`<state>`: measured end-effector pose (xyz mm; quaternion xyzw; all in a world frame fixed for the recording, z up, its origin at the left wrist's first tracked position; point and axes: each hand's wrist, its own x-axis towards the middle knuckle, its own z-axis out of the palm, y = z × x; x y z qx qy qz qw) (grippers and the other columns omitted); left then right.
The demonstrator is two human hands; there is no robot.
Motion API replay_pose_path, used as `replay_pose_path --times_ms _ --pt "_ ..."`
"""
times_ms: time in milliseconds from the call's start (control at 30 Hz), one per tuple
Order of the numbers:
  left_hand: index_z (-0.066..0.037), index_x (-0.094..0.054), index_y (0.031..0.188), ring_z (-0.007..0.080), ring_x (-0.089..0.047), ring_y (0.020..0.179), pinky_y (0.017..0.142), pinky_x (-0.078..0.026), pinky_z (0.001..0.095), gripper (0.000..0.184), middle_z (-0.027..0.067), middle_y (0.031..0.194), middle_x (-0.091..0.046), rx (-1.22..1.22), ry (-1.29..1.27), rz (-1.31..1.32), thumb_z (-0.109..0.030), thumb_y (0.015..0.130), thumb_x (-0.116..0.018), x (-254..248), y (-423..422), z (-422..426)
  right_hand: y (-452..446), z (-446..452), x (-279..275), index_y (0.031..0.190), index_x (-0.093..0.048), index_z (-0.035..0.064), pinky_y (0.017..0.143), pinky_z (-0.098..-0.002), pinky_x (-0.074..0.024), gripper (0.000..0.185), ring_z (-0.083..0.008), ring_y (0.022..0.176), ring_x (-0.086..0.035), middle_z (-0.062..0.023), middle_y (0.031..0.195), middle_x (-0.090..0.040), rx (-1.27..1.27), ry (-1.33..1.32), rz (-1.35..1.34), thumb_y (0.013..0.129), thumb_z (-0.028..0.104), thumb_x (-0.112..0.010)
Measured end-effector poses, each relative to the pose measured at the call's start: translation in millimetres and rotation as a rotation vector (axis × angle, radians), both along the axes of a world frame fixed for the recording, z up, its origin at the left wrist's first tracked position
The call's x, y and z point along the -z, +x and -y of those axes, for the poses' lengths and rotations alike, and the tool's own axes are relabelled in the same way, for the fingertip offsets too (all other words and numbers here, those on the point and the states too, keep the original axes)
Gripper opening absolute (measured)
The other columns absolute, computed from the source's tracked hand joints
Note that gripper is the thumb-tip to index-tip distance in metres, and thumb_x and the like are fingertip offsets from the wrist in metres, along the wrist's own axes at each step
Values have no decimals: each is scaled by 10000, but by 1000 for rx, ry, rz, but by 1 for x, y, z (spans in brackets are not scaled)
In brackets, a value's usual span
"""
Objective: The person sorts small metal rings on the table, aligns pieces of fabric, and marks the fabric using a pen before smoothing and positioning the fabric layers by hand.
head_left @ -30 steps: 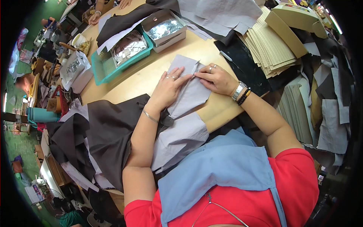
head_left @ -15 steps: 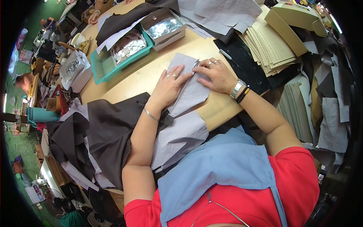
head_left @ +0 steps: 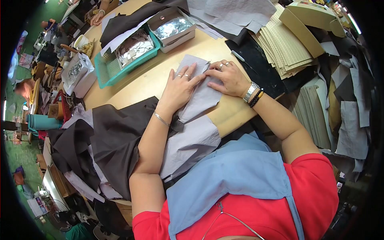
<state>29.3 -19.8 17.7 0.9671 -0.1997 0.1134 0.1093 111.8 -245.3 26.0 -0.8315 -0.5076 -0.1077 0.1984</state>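
A pale grey piece of fabric (head_left: 204, 96), with a folded edge along its upper right, lies on the wooden table in front of me. My left hand (head_left: 180, 88) rests on it with fingers spread, the thumb side reaching toward that edge. Pinching the edge near its top is my right hand (head_left: 229, 79), thumb and forefinger bent in. The fingertips of both hands nearly meet there, and what lies right under them is hidden. More crumpled grey fabric (head_left: 192, 142) hangs toward my lap, beside dark brown cloth (head_left: 120, 128) under my left forearm.
A teal basket (head_left: 105, 80) holds small white pieces, next to a cardboard box (head_left: 176, 44) with a shiny packet. At the right are stacked cream textured sheets (head_left: 280, 48) and a white-handled tool (head_left: 237, 55) on black material. Another person's hand (head_left: 97, 18) shows at the far edge.
My left hand has shifted slightly up, its fingers a little more raised and closer to my right fingertips. My right hand keeps its pinch at almost the same spot on the fabric.
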Motion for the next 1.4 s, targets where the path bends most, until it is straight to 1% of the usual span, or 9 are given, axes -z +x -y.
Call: replay_pose_path --times_ms 233,400,600,800,900,1100,1200,1300,1400 --pt "-279 -530 1345 289 -415 1354 1051 -300 611 470 81 1508 -399 -28 28 -9 -156 892 -554 1 0 1 -1 0 -2 1135 -645 160 917 -414 -430 368 -283 1034 -574 -85 1101 -616 11 -3 0 817 331 -717" --pt "-288 -525 1354 293 -410 1360 1045 -301 626 495 86 1509 -397 -32 56 -15 -146 880 -552 2 0 0 -1 0 -1 1157 -644 168 913 -410 -432 396 -281 1025 -574 -80 1106 -614 26 -6 7 812 350 -719" --pt "-316 -521 1359 299 -410 1360 1048 -293 650 507 94 1511 -390 -44 59 -31 -154 880 -544 -1 -1 1 -5 -1 -9 1178 -631 150 891 -405 -435 466 -274 1036 -563 -79 1129 -606 117 -16 -8 799 406 -722" --pt "-337 -518 1364 302 -408 1363 1048 -293 662 502 100 1506 -394 -54 85 -24 -173 890 -542 -1 -1 2 -5 -1 -12 1220 -609 154 879 -404 -424 518 -272 1038 -555 -89 1130 -596 157 -65 24 816 469 -688" --pt "-335 -526 1357 299 -413 1361 1050 -290 667 483 98 1502 -400 -55 95 -27 -187 897 -544 -3 -2 3 -3 -2 -8 1186 -615 172 821 -411 -407 527 -263 1036 -550 -88 1124 -591 193 -50 58 812 540 -655" --pt "-326 -543 1339 297 -420 1358 1051 -287 670 448 90 1490 -420 -41 66 -25 -208 908 -547 -1 -3 0 -7 -3 -16 1234 -588 178 840 -427 -402 582 -274 1044 -547 -105 1148 -579 273 -151 24 812 576 -638" --pt "-325 -533 1349 301 -414 1361 1053 -281 672 463 92 1491 -418 -37 55 -30 -196 904 -543 0 -3 0 -6 -2 -10 1246 -579 170 860 -432 -400 601 -277 1068 -546 -114 1165 -578 295 -126 33 804 570 -653" --pt "-327 -511 1370 308 -403 1368 1057 -268 675 504 100 1495 -409 -43 44 -36 -168 892 -533 -2 -3 1 -5 -2 -7 1255 -569 159 943 -432 -394 574 -285 1133 -531 -114 1199 -574 233 -42 18 814 509 -680" --pt "-329 -489 1390 315 -392 1373 1061 -258 677 547 107 1499 -401 -45 50 -48 -140 878 -520 -2 -2 2 -2 -2 -6 1239 -579 136 904 -427 -394 571 -275 1102 -546 -109 1193 -581 136 -14 119 817 508 -675"
